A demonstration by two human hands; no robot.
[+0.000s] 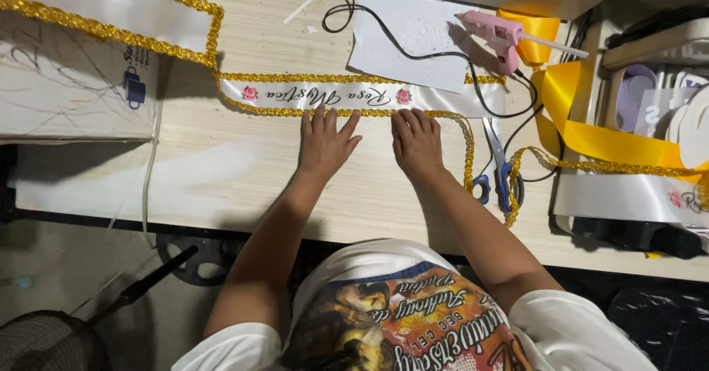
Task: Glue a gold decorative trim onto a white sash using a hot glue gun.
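Observation:
A white satin ribbon sash (443, 99) with black script lettering and two small pink roses lies across the wooden table (244, 164). Gold glitter trim (347, 112) runs along both of its long edges. My left hand (325, 142) lies flat, fingers spread, with its fingertips pressing the lower gold trim. My right hand (417, 140) lies flat right beside it, its fingertips on the same lower edge. Neither hand holds anything.
A pink glue gun (498, 37) with a black cord rests on a white sheet (413, 35) behind the sash. Blue-handled scissors (496, 165) lie to the right, beside loose gold trim, yellow ribbon (591, 131) and another white sash (628, 197). A white box (66, 83) stands at left.

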